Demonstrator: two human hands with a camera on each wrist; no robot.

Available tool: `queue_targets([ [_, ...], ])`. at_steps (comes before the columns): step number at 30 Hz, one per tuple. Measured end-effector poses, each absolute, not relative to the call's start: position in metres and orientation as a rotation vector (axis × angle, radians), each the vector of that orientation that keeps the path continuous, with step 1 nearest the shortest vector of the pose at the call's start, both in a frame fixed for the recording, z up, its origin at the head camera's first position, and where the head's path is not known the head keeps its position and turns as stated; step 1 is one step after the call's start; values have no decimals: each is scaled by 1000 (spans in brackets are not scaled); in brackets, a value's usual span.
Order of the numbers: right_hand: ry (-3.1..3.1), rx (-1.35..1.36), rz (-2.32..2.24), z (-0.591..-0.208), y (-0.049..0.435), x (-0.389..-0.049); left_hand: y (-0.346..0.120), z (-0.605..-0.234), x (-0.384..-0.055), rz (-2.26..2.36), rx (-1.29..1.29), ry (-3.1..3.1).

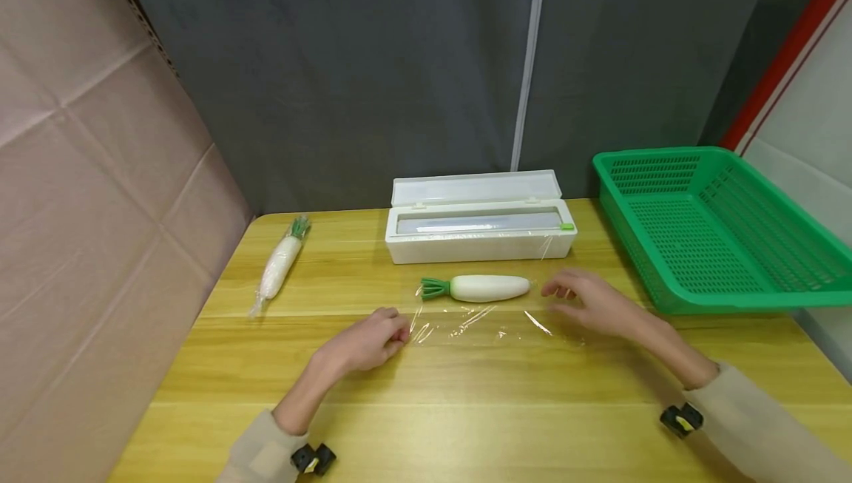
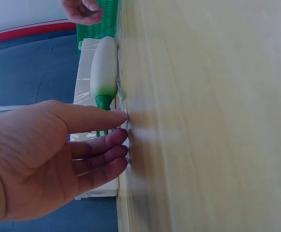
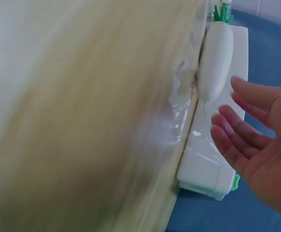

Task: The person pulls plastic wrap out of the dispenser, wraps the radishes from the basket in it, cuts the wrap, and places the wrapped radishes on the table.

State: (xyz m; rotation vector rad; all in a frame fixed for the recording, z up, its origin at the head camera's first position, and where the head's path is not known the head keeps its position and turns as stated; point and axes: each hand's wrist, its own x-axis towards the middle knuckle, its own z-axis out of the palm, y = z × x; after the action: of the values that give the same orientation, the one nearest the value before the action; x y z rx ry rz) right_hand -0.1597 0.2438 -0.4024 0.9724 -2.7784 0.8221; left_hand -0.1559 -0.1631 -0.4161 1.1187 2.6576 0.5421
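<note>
- White radish (image 1: 489, 288): near centre of the bench (image 1: 479, 424), lying on clear film (image 1: 475, 319). Clock below is centred on it, 12 being away from the person. Leaf tuft points to 9, root tip to 3.
- Film: glints, creased, showing mostly on the 6 o'clock side.
- Left hand (image 1: 362, 341): at 8, beside the film's near edge. Thumb and fingertips apart in the left wrist view, fingers relaxed, no grasp seen.
- Right hand (image 1: 589, 302): at 3, just off the root tip. Released; fingers loosely spread from thumb, nothing held.
- White box (image 1: 479, 250): just off the radish at 12, lid up, green tab on its right end.
- Wrapped radish (image 1: 281, 266): at 9, well apart, tuft towards 1.
- Green basket (image 1: 759, 299): between 2 and 3.
</note>
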Motion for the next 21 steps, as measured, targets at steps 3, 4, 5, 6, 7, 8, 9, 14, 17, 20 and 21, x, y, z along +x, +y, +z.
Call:
queue_targets([
  [3,-2830,1002,831,-407,251,-154,-163,-417,-156,534,1106,2663],
  [4,-2850,1014,844,-409,254,-153,-164,-417,-156,529,1103,2666],
  [5,-2871,1022,861,-410,256,-151,-164,-418,-156,529,1102,2668],
  [6,-2891,1036,878,-411,258,-149,-164,-418,-157,532,1100,2669],
  [7,-2909,1050,892,-412,260,-148,-164,-419,-157,532,1094,2670],
  [8,-2931,1062,908,-413,262,-146,-164,-419,-157,534,1096,2671],
  [9,-2952,1072,921,-414,264,-145,-164,-420,-157,537,1097,2672],
  [14,-3050,1096,972,-418,271,-141,-163,-420,-157,567,1112,2664],
  [17,-3073,1098,987,-421,274,-141,-163,-419,-157,609,1086,2654],
  [20,-3052,1113,1004,-423,276,-142,-162,-418,-156,660,1042,2651],
  [21,-3042,1120,1011,-423,277,-142,-162,-418,-156,676,1028,2652],
])
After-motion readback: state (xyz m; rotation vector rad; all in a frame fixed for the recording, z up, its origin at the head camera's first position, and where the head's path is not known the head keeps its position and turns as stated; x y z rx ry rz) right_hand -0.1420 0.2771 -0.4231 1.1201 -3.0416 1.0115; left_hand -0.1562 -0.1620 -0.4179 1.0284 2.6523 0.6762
